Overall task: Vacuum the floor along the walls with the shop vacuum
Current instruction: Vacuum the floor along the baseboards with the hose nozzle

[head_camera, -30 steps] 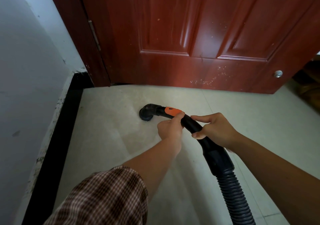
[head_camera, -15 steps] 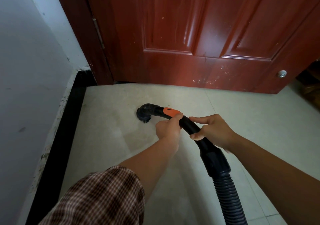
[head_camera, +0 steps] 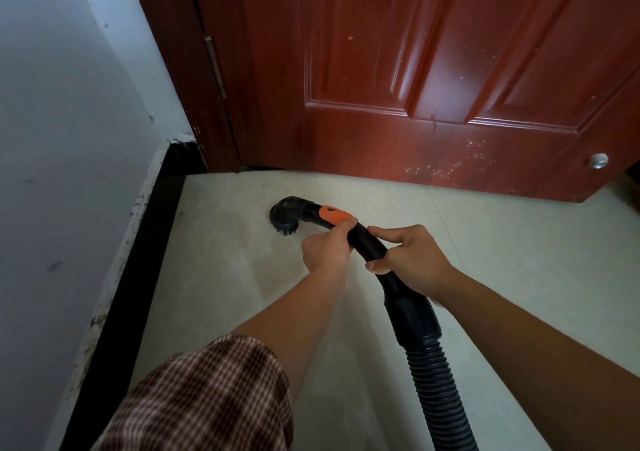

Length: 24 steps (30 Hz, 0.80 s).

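Note:
A black vacuum hose point(head_camera: 433, 384) with a ribbed lower part runs up from the bottom of the view to a rigid curved handle with an orange slider point(head_camera: 333, 215). Its round black brush nozzle point(head_camera: 286, 216) sits on the pale tiled floor point(head_camera: 221, 277), a short way from the black baseboard point(head_camera: 138, 277) on the left. My left hand point(head_camera: 325, 249) grips the handle just behind the orange slider. My right hand point(head_camera: 408, 260) grips the tube a little lower, fingers curled over it.
A grey wall point(head_camera: 62, 173) rises on the left above the baseboard. A red-brown wooden door point(head_camera: 433, 86) with a small metal door stop point(head_camera: 598, 161) stands straight ahead, its frame meeting the wall in the corner. Floor extends to the right.
The brush nozzle has slid slightly left across the floor toward the baseboard, and the view has shifted with it. Both hands keep their grip on the hose handle.

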Tool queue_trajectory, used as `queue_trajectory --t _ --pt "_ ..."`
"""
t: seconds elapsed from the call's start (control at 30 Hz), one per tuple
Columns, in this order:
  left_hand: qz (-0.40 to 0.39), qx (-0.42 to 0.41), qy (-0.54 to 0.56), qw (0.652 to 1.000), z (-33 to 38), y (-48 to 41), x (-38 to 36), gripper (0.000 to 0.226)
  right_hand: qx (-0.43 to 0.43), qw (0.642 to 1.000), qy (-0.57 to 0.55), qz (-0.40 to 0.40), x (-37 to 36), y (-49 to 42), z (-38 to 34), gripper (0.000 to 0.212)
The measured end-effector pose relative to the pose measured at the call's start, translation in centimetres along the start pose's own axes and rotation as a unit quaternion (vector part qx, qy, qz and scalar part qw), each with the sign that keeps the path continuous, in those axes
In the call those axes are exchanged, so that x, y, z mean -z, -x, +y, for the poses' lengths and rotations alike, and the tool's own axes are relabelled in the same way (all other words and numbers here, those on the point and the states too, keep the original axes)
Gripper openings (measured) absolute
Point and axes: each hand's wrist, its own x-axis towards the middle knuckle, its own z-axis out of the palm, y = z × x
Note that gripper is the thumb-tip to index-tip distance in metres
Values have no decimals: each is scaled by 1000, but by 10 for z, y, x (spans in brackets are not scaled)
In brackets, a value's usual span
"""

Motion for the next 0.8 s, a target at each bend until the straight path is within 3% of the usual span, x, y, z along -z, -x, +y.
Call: queue_trajectory --t 0.8 --pt "2 -51 54 997 54 -86 24 19 95 995 9 38 -65 -79 -38 61"
